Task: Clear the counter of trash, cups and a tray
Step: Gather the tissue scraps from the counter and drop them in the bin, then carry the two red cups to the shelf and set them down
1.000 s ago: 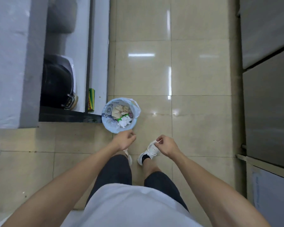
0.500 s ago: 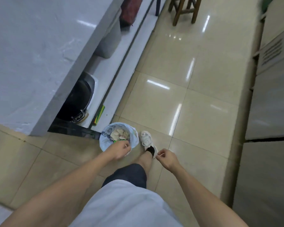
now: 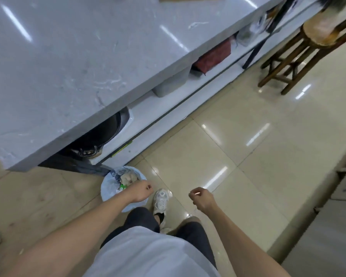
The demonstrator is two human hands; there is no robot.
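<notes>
A small bin lined with a pale blue bag (image 3: 110, 187) stands on the floor by the counter's corner, with crumpled paper and a green scrap inside. My left hand (image 3: 139, 191) hovers over the bin's right side, fingers curled, nothing in it. Over the floor tiles to the right is my right hand (image 3: 202, 198), also loosely curled and holding nothing. The grey marble counter (image 3: 78, 62) fills the upper left; the part in view is bare except for a brown edge at the very top.
Under the counter a white shelf holds a black pan (image 3: 100, 134), a grey tub (image 3: 172, 84) and a dark red pouch (image 3: 214, 55). A wooden stool (image 3: 308, 45) stands at the upper right. Steel cabinets (image 3: 328, 226) line the right side. My white shoe (image 3: 161, 200) is beside the bin.
The view has lifted and swung toward the counter top. My hands have drawn apart, the right one moving right, the left one staying over the bin.
</notes>
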